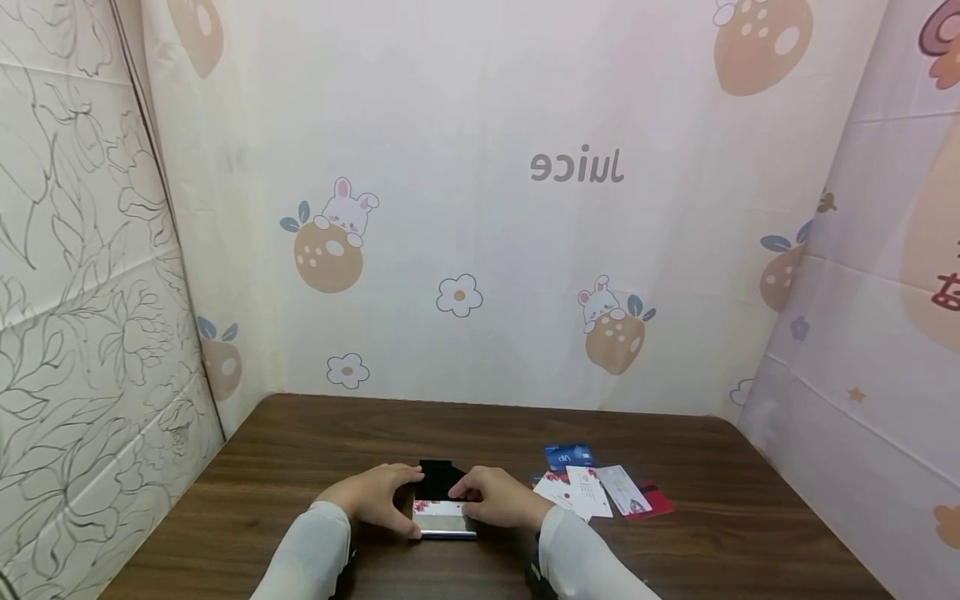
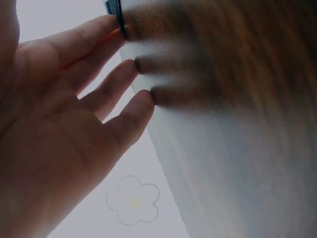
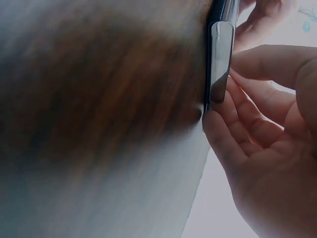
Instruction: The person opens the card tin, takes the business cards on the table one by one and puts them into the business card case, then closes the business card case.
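In the head view an open card case [image 1: 444,524], its front silvery and its raised lid [image 1: 435,479] black, lies on the wooden table. A white business card [image 1: 438,507] with red flowers sits in it. My left hand [image 1: 378,496] grips the case's left side, thumb at the near corner and index finger by the lid. In the left wrist view its other fingertips [image 2: 146,96] meet the table. My right hand [image 1: 498,498], fingers curled, pinches at the card's right end. The right wrist view has the case's side edge [image 3: 221,59] against these fingers; the card is hidden there.
Right of the hands lies a loose spread of cards: a blue card [image 1: 568,456], white cards with red print [image 1: 588,490], another white card [image 1: 624,489] and a red one [image 1: 657,498]. A printed curtain [image 1: 480,350] hangs behind the wooden table [image 1: 315,433].
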Motion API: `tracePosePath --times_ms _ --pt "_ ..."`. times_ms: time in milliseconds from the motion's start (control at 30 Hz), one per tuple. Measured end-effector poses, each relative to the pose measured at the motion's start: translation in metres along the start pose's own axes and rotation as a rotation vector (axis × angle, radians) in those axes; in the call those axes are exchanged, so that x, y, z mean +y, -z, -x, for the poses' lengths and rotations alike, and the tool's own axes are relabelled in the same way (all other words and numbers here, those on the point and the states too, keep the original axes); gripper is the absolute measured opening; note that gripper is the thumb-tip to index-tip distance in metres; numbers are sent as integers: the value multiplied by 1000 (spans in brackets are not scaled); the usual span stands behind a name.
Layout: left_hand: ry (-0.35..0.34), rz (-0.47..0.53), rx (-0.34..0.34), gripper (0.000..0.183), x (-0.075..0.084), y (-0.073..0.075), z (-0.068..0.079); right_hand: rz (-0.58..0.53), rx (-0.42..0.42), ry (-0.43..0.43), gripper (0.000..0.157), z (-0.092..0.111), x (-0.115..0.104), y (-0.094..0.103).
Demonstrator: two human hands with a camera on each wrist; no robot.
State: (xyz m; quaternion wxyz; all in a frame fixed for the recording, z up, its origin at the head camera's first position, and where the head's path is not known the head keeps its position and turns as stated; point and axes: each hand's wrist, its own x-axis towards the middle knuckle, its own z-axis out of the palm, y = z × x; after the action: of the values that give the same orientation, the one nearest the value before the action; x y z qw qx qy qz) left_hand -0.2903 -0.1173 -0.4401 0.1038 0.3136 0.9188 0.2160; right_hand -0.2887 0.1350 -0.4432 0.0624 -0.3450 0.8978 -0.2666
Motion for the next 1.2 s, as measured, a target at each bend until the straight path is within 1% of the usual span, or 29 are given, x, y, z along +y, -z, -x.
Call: tracePosePath --times_ms 200,467,733,933,1100,1200 --pt "0 5 -5 89 0 0 0 0 37 -15 26 7 0 6" --pt "-5 6 -4 89 -1 0 0 11 25 -57 30 18 9 18" --pt "-4 6 -6 89 -2 0 1 30 40 -60 31 29 18 30" --pt "12 20 -11 89 -2 -1 1 51 53 -115 33 40 27 40" --pt "1 12 -6 89 -3 -1 0 50 74 -174 35 48 34 48" --pt "-6 8 -5 89 -4 -1 0 61 97 -177 37 54 41 52"
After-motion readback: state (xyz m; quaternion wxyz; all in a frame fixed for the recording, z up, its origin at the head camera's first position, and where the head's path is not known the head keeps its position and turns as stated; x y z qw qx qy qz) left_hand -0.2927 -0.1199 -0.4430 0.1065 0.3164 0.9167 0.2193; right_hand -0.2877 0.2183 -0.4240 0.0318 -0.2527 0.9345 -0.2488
